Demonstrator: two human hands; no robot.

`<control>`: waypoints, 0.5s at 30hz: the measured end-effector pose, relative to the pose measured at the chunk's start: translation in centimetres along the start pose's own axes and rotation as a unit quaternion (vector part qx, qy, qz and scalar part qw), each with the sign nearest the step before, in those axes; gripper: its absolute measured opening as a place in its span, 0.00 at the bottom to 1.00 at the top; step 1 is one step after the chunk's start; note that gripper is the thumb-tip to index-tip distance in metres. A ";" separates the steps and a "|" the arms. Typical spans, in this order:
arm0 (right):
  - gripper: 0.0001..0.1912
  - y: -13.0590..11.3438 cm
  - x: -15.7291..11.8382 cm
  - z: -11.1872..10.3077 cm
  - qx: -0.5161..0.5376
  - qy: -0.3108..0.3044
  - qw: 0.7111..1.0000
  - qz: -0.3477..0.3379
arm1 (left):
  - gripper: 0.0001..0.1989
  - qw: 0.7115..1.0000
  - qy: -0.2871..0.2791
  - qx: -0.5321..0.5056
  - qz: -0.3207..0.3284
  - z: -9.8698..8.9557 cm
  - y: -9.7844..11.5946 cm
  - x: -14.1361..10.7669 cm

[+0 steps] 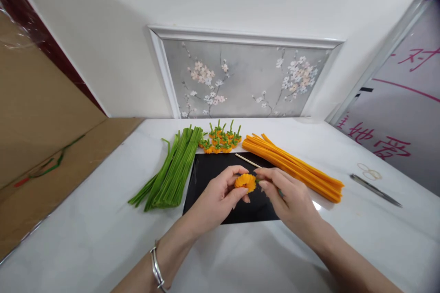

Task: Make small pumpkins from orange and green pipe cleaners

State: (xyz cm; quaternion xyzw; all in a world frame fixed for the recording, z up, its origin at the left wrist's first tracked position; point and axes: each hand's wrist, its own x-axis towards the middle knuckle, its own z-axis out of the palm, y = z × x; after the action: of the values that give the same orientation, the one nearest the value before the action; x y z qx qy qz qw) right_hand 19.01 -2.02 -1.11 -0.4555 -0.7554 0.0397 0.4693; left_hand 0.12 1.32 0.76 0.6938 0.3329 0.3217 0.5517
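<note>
A small ribbed orange piece (245, 183), curled into a round, is held between the thumb and fingers of my left hand (220, 194). My right hand (287, 192) is closed at its right side, its fingertips pinching a short green stem that shows only in part. Both hands are over a black mat (209, 169). A thin pale stick (248, 160) lies on the mat, its right end hidden behind my right hand. Beyond the mat stand several small orange pieces with green tops and stems (222, 139).
Green fuzzy stems (175, 171) lie bundled to the left, orange ones (295, 165) to the right. Tweezers (376, 190) and clear rings (369, 171) are at the far right of the white table (103, 219). Cardboard (51, 146) borders the left side.
</note>
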 end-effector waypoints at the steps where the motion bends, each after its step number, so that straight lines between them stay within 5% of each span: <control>1: 0.09 -0.1 0.0 0.1 0.009 0.008 1.000 0.003 | 0.12 1.000 0.002 0.006 0.001 0.1 -0.2 0.1; 7: 0.08 -0.9 0.0 0.5 0.087 0.031 0.993 0.078 | 0.06 0.997 0.056 0.039 0.030 0.7 -1.1 0.1; 15: 0.06 -1.3 0.6 0.5 0.284 -0.017 0.932 0.226 | 0.05 0.996 0.063 0.039 0.052 1.0 -1.6 0.0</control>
State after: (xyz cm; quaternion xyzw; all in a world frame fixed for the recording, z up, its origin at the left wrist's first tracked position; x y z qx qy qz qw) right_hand 17.72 -2.13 -0.39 -0.4608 -0.5978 0.3654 0.5448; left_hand 0.78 1.04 -1.03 0.7097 0.3424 0.3796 0.4848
